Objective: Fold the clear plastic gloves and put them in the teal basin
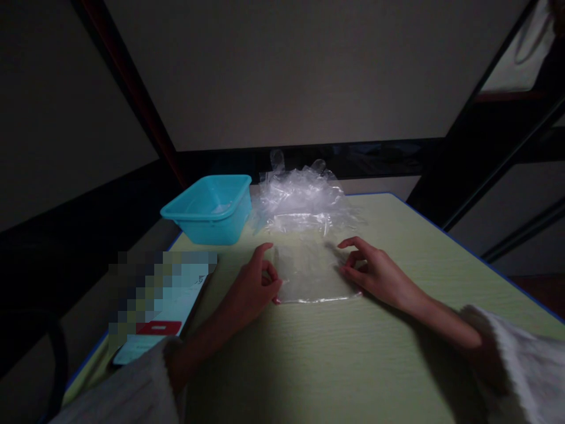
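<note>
A flat clear plastic bag (311, 274) lies on the pale green table (353, 365) between my two hands. My left hand (251, 291) rests at the bag's left edge with its fingers curled, the fingertips touching the plastic. At the right edge sits my right hand (375, 274), forefinger stretched over the bag and the other fingers bent onto it. Behind the bag is a heap of crumpled clear plastic gloves or bags (300, 200).
A turquoise plastic basin (209, 209) stands at the back left of the table. A phone or tablet with a lit screen (159, 312) lies at the left edge. Dark bed-frame bars run behind and to the right.
</note>
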`<action>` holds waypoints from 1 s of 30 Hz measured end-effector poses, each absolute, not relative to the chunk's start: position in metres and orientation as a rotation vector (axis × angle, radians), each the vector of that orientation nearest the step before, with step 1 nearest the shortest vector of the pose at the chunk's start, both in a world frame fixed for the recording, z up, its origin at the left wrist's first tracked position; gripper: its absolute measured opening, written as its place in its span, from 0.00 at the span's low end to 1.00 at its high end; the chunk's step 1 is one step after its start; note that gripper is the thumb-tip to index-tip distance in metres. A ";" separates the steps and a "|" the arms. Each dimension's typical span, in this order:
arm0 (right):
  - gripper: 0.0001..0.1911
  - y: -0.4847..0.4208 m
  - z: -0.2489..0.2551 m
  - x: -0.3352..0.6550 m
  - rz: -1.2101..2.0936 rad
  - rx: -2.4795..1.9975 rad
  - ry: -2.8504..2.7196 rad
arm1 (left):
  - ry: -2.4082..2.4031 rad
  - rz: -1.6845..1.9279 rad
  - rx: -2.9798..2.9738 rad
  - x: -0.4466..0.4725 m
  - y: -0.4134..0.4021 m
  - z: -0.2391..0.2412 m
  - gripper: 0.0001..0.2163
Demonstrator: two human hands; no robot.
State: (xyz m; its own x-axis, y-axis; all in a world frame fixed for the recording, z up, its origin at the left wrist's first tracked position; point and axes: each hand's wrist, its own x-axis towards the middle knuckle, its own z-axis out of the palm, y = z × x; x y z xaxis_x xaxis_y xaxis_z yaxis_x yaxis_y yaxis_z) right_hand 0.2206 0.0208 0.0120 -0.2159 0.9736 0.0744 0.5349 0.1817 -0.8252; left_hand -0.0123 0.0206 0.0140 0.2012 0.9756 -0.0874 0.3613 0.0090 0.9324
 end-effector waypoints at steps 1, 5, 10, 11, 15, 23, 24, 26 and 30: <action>0.15 0.021 0.012 0.220 0.900 -1.423 -1.846 | 1.325 0.810 1.535 -0.012 0.021 0.014 0.27; 0.14 0.021 0.011 0.220 0.820 -1.453 -1.886 | 1.362 0.798 1.594 -0.012 0.020 0.014 0.28; 0.14 0.022 0.010 0.222 0.607 -1.485 -2.024 | 1.445 0.757 1.769 -0.012 0.021 0.014 0.29; 0.14 0.022 0.010 0.222 0.569 -1.491 -2.046 | 1.472 0.747 1.818 -0.013 0.021 0.013 0.28; 0.14 0.022 0.009 0.225 0.441 -1.511 -2.112 | 1.565 0.689 1.975 -0.014 0.021 0.008 0.28; 0.10 0.011 0.018 0.215 0.176 -1.216 -2.249 | 1.461 0.743 2.524 -0.010 0.009 0.005 0.18; 0.12 0.008 0.019 0.212 0.170 -1.175 -2.309 | 1.378 0.720 2.601 -0.009 0.008 0.004 0.16; 0.16 0.004 0.018 0.205 0.135 -1.126 -2.441 | 1.256 0.643 2.708 -0.007 0.005 0.001 0.16; 0.26 -0.001 0.010 0.198 0.028 -1.070 -2.674 | 1.175 0.481 2.784 -0.004 0.005 -0.003 0.20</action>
State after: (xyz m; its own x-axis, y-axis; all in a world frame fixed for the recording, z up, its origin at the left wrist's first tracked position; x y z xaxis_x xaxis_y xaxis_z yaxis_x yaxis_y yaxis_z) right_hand 0.1977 -0.0014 0.0101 -0.6946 0.6806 0.2330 0.6755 0.7285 -0.1139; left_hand -0.0043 0.0052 -0.0028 0.6560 0.7106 0.2546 0.6850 -0.7021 0.1947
